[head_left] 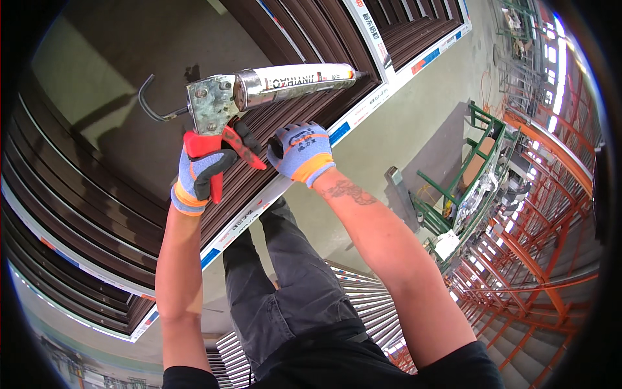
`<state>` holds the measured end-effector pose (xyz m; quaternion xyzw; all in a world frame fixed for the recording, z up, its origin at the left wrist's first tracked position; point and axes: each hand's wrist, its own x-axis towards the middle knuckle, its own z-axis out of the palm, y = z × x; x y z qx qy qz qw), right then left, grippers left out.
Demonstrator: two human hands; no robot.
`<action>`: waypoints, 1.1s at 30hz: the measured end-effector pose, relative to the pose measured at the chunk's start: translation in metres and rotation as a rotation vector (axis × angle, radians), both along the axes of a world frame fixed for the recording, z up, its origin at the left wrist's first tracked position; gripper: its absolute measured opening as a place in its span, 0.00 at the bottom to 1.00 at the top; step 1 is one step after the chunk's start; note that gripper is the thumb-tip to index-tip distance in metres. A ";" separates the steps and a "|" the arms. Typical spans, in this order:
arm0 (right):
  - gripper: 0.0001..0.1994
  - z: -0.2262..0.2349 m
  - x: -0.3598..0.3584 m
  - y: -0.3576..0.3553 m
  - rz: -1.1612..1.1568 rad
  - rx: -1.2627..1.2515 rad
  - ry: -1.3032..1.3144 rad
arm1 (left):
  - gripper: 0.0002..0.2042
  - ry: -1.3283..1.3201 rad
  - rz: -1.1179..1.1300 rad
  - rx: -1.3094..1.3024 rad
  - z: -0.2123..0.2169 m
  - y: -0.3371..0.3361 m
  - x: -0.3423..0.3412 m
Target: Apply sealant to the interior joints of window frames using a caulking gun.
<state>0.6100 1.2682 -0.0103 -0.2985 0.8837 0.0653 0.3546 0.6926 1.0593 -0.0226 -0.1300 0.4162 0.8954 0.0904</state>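
Observation:
My left hand (202,172), in a blue-grey glove with black palm and orange cuff, is closed around the red handles of a caulking gun (217,104). The gun has a worn metal body, a hooked rod pointing left and a white sealant tube (304,76) lying along its barrel. Its nozzle end points right, at the inner corner of a dark brown window frame (350,107) edged with white protective film. My right hand (301,150), gloved alike, is over the frame's near edge, right of the gun's trigger. Its fingers are curled; what they hold, if anything, is hidden.
More brown frames (84,214) lie stacked at the left and under the gun. On the floor at the right stand a green metal rack (476,155) with loose items and a grey metal piece (403,194). Orange racking (531,259) fills the far right. Pale slatted profiles (369,292) are behind my legs.

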 end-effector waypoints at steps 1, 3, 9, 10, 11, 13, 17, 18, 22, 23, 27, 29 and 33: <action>0.20 0.000 0.000 -0.001 -0.010 0.000 -0.002 | 0.25 -0.003 0.008 -0.002 -0.001 -0.004 0.003; 0.21 -0.001 0.001 -0.005 0.001 -0.001 0.006 | 0.25 0.104 0.031 -0.059 -0.004 -0.014 0.012; 0.18 -0.004 0.001 -0.001 0.012 -0.018 0.072 | 0.29 -0.136 0.201 0.296 -0.021 -0.016 0.038; 0.17 -0.007 0.004 -0.003 0.011 -0.089 0.121 | 0.29 -0.153 0.184 0.317 -0.025 -0.019 0.043; 0.15 -0.009 0.005 -0.004 0.005 -0.091 0.114 | 0.30 -0.152 0.184 0.279 -0.032 -0.019 0.048; 0.17 -0.009 0.004 -0.003 0.009 -0.044 0.079 | 0.30 -0.135 0.124 0.193 -0.042 -0.019 0.047; 0.15 -0.010 0.008 -0.004 0.003 -0.141 0.165 | 0.18 0.007 0.073 0.143 -0.065 -0.010 0.030; 0.12 -0.011 0.009 -0.006 0.023 -0.172 0.180 | 0.18 -0.023 0.072 0.186 -0.067 -0.007 0.034; 0.10 -0.012 0.007 0.001 0.050 -0.233 0.196 | 0.15 -0.041 0.083 0.232 -0.059 0.011 0.014; 0.12 -0.014 0.007 0.002 0.057 -0.201 0.190 | 0.14 -0.073 0.081 0.306 -0.060 0.012 0.013; 0.12 -0.013 0.007 0.002 0.066 -0.203 0.177 | 0.13 -0.092 0.091 0.293 -0.065 0.012 0.009; 0.11 -0.014 0.007 0.005 0.072 -0.241 0.202 | 0.13 -0.073 0.091 0.272 -0.074 0.014 0.010; 0.11 -0.013 0.006 0.002 0.071 -0.274 0.209 | 0.13 -0.062 0.084 0.305 -0.075 0.011 0.007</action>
